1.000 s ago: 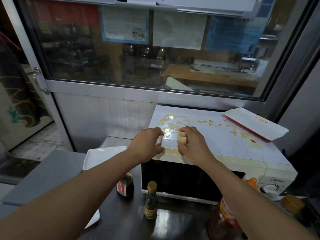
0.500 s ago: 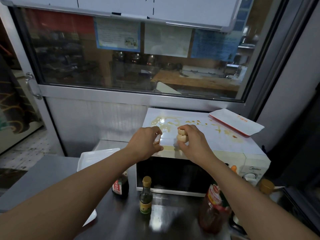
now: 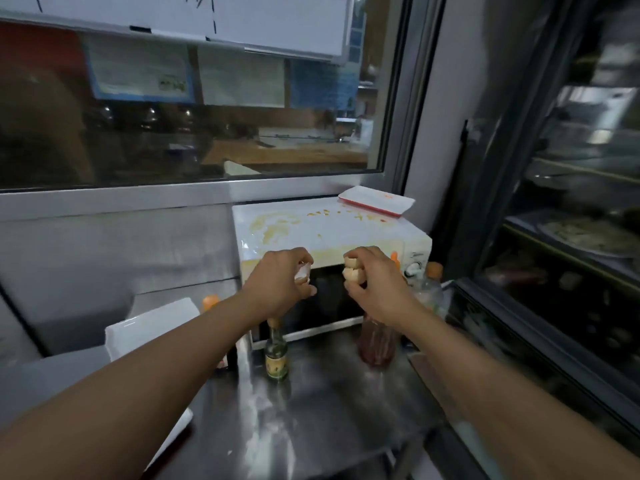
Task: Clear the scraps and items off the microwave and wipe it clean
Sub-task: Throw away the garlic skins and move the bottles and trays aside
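Hands, two, bare, raised in front of the microwave door. Right hand (image 3: 375, 287): fingers curled round a stack of pale tan scraps (image 3: 352, 270), blocky pieces pinched between thumb and forefinger. Judged light and soft, liable to crumble or shed if squeezed; best held loosely from the sides, as now. Left hand (image 3: 282, 284): closed on a small white crumpled scrap (image 3: 303, 271), probably weightless and limp. Both loads sit just clear of the front edge of the microwave (image 3: 332, 233), below its top. Top surface: yellow-brown smears at left, orange crumbs toward the back, likely sticky and needing a damp wipe. White tray (image 3: 375, 199), red-edged, at the rear right corner, overhanging; stiff, light. Worktop (image 3: 332, 393) below: steel, bottles standing.
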The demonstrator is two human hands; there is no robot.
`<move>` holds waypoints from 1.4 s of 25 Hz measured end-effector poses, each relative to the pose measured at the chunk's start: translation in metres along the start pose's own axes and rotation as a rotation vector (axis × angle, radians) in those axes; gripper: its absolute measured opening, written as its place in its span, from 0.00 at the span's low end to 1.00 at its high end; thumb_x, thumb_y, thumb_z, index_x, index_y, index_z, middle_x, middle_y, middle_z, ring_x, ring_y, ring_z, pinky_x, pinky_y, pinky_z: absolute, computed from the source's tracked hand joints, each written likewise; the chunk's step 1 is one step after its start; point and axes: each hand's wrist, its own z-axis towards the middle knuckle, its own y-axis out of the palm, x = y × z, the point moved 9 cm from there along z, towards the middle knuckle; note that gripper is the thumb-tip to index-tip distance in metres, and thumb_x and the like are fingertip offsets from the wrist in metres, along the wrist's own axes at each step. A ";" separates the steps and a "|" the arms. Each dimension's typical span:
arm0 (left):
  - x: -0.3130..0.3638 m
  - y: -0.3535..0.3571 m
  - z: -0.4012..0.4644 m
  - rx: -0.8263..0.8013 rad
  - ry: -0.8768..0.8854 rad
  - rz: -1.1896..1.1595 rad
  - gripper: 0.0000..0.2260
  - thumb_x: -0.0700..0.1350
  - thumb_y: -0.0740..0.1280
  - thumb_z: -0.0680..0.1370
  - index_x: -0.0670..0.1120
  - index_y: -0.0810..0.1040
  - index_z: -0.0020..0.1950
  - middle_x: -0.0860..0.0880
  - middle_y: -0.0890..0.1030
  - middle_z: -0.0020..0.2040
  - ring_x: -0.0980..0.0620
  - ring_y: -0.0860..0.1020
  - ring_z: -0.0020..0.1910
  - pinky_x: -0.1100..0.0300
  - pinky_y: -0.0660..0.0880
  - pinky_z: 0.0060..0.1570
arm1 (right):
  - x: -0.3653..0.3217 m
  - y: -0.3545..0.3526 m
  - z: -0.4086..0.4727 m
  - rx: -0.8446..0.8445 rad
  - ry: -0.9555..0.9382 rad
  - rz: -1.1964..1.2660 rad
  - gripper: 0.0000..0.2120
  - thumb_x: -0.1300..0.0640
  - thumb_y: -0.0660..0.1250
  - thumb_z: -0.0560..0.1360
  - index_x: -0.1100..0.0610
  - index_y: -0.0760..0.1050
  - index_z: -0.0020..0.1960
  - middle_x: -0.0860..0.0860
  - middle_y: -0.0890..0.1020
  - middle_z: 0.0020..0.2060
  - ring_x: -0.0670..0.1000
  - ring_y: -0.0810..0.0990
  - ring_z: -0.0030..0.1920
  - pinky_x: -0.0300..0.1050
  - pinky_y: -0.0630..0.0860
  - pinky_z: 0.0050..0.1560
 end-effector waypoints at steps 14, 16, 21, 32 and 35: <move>0.160 0.060 -0.104 -0.215 0.366 -0.152 0.18 0.45 0.74 0.68 0.46 0.78 0.57 0.46 0.82 0.53 0.47 0.78 0.53 0.57 0.74 0.49 | 0.006 -0.108 -0.228 0.115 0.362 -0.159 0.16 0.64 0.67 0.70 0.63 0.74 0.57 0.58 0.75 0.54 0.56 0.75 0.54 0.36 0.65 0.52; 0.199 0.078 -0.121 -0.264 0.432 -0.173 0.18 0.45 0.75 0.68 0.45 0.78 0.56 0.47 0.81 0.51 0.48 0.78 0.52 0.58 0.73 0.48 | 0.014 -0.126 -0.268 0.130 0.434 -0.163 0.15 0.64 0.67 0.70 0.64 0.74 0.57 0.58 0.75 0.55 0.57 0.75 0.54 0.37 0.66 0.53; 0.300 0.123 -0.191 -0.388 0.588 -0.257 0.16 0.45 0.75 0.69 0.46 0.78 0.55 0.49 0.80 0.49 0.52 0.77 0.50 0.64 0.67 0.44 | 0.027 -0.177 -0.384 0.192 0.604 -0.224 0.15 0.64 0.65 0.72 0.61 0.73 0.59 0.56 0.74 0.56 0.54 0.75 0.56 0.34 0.67 0.56; 0.503 0.162 -0.467 -0.614 0.884 -0.306 0.19 0.48 0.74 0.69 0.49 0.76 0.58 0.50 0.79 0.51 0.50 0.77 0.49 0.60 0.71 0.46 | -0.043 -0.289 -0.711 0.348 0.967 -0.339 0.16 0.63 0.65 0.73 0.60 0.72 0.61 0.55 0.73 0.59 0.54 0.76 0.55 0.43 0.72 0.57; 0.551 0.158 -0.552 -0.659 0.973 -0.352 0.18 0.48 0.74 0.70 0.49 0.76 0.58 0.51 0.79 0.49 0.52 0.76 0.47 0.59 0.72 0.45 | -0.081 -0.317 -0.797 0.386 1.058 -0.392 0.15 0.64 0.65 0.73 0.61 0.73 0.60 0.57 0.74 0.57 0.56 0.75 0.55 0.38 0.68 0.52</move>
